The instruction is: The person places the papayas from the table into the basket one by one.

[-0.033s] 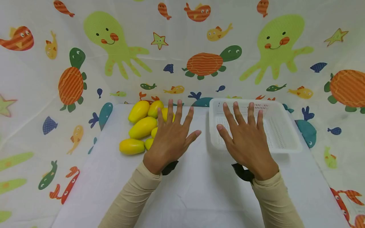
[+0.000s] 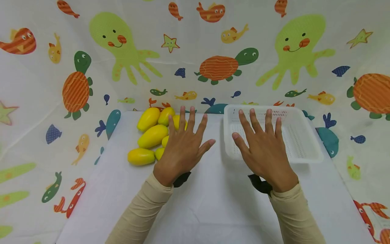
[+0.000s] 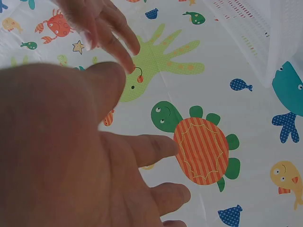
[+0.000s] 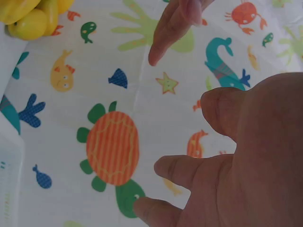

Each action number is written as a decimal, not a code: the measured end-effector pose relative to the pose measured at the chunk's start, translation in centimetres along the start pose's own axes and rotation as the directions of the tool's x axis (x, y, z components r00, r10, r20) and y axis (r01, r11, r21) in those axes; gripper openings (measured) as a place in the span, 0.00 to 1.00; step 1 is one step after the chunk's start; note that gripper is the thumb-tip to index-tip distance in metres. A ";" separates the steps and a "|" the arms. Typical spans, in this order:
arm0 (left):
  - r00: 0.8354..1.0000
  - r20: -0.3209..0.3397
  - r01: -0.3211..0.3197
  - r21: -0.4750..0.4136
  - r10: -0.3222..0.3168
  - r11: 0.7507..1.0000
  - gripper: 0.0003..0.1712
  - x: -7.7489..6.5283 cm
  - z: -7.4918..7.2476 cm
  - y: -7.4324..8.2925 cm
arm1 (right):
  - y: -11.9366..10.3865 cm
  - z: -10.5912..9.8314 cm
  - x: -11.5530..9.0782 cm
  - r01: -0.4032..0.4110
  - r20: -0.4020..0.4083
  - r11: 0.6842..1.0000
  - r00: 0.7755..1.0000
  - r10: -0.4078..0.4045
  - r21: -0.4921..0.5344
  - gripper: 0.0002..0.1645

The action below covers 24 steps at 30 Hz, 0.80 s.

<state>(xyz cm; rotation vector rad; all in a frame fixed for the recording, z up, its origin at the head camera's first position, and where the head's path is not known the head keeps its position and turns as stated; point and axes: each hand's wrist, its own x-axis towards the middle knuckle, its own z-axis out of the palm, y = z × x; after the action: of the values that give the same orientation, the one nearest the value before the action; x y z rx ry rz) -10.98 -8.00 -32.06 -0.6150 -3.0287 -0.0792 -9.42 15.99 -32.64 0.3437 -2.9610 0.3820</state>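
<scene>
Both hands are held out palm down with fingers spread and nothing in them. My left hand (image 2: pixel 182 149) overlaps the right side of a group of several yellow mango-like fruits (image 2: pixel 153 136), hiding part of them. In front of a white perforated plastic basket (image 2: pixel 310 149) is my right hand (image 2: pixel 268 154), its fingers overlapping the basket's left half. The left wrist view has the left palm (image 3: pixel 61 151) large, with the basket's corner (image 3: pixel 251 38) at upper right. From the right wrist, the right palm (image 4: pixel 255 165) shows, and some fruits (image 4: pixel 33 21) appear at upper left.
A white-covered table (image 2: pixel 195 210) lies under the hands. Behind it and along both sides hangs a white cloth (image 2: pixel 195 37) printed with sea animals. Dark straps (image 2: pixel 260 184) sit at the wrists, below beige sleeves (image 2: pixel 297 213).
</scene>
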 end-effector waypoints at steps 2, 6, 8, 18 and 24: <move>1.000 -0.007 -0.001 -0.004 0.001 1.000 0.45 -0.2 -0.1 -0.1 | 0.0 -0.1 -0.1 0.000 0.001 1.000 1.000 0.000 0.001 0.42; 1.000 -0.021 -0.004 -0.003 0.003 1.000 0.44 -0.5 -0.2 -0.2 | 0.1 -0.1 -0.3 -0.006 0.007 1.000 1.000 0.006 0.013 0.43; 1.000 -0.020 0.003 -0.007 -0.003 1.000 0.44 -0.8 -0.2 -0.4 | 0.1 0.0 -0.5 -0.010 0.006 1.000 1.000 0.010 0.024 0.43; 0.999 -0.005 0.053 -0.027 -0.053 0.998 0.45 -1.4 0.6 -1.6 | 0.4 1.0 -0.6 -0.041 0.022 0.997 0.999 0.040 0.064 0.46; 0.997 0.021 0.072 -0.042 -0.071 0.997 0.45 -1.4 1.6 -2.5 | 1.1 1.9 -0.4 -0.058 0.035 0.995 0.998 0.056 0.082 0.47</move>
<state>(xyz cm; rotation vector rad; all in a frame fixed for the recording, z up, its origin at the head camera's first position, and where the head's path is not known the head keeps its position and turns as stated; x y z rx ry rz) -10.70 -10.72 -33.82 -0.5129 -3.0749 -0.1421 -9.54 16.59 -34.81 0.2776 -2.9981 0.5127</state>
